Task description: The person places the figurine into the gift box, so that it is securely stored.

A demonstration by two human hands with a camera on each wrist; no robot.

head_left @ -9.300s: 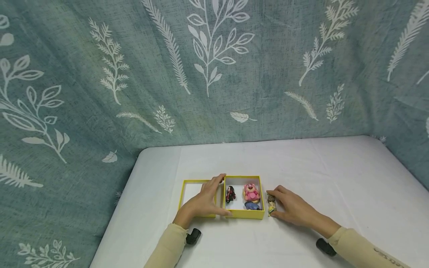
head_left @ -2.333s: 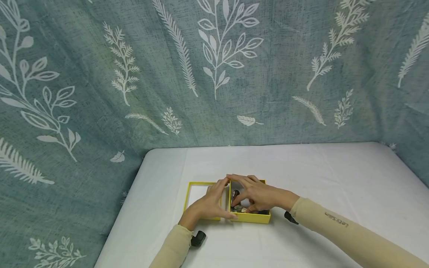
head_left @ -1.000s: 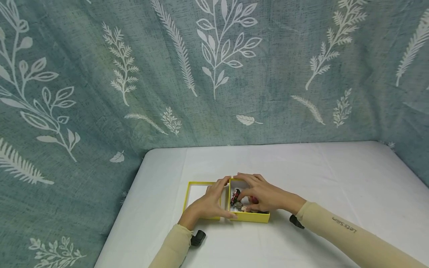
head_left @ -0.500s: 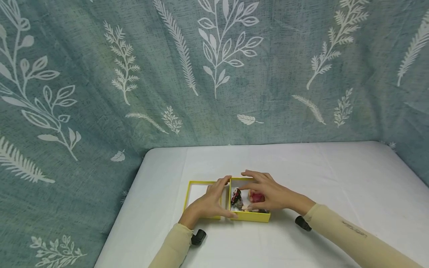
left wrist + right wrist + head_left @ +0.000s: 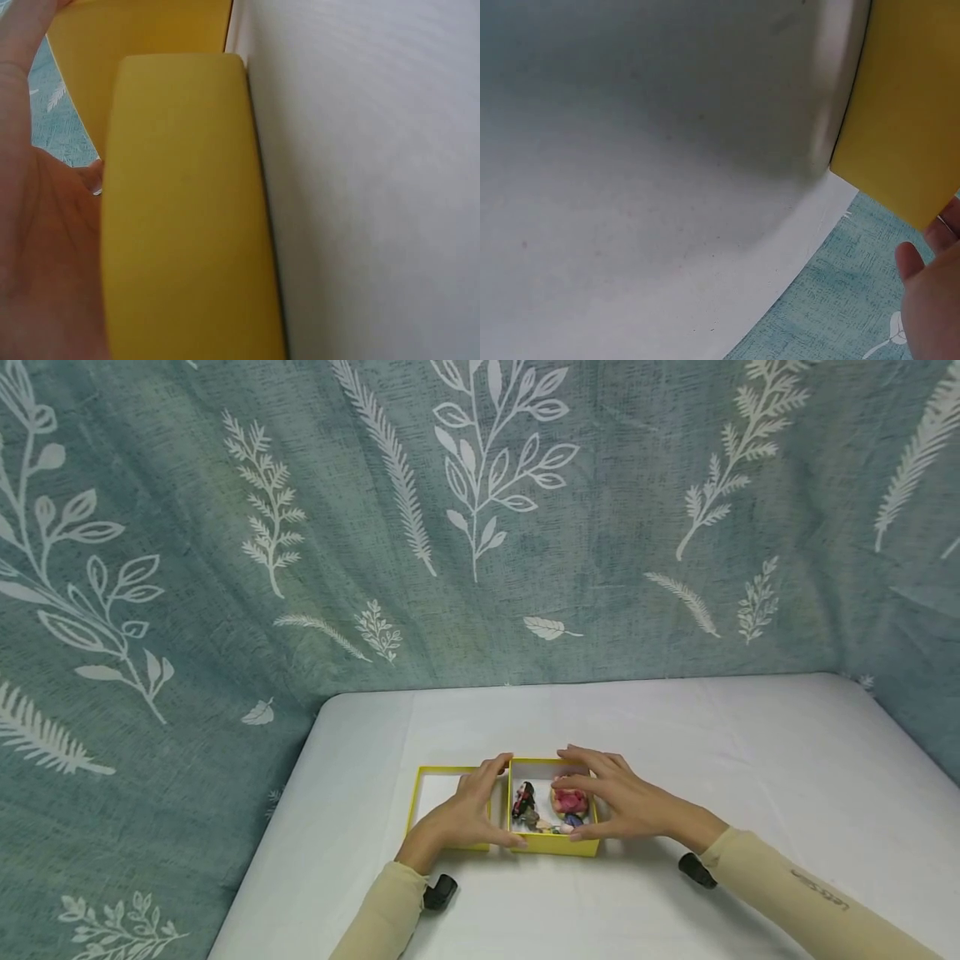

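Note:
A white-lined yellow box [image 5: 553,846] stands on the table. My left hand [image 5: 457,820] grips its left end, thumb at the front wall and fingers at the back corner. Inside the box lie a dark-haired figurine [image 5: 522,800] in red and black, a pink bear figure [image 5: 572,802] and a small blue figure [image 5: 573,820]. A brown-haired figurine [image 5: 546,827] lies along the front wall. My right hand [image 5: 633,806] spreads its fingers over the box's right end, thumb near the front rim and a finger above the bear, with nothing held.
Left of the box, partly under my left hand, lies a shallow yellow-edged lid [image 5: 435,789] with a white inside. A white cloth [image 5: 675,743] covers the table, and a leaf-patterned teal curtain [image 5: 600,527] hangs behind it.
The brown-haired figurine, earlier in my right hand beside the box, now lies inside along the front wall. My right hand has drawn rightward with fingers spread, uncovering figures. My left hand keeps its place.

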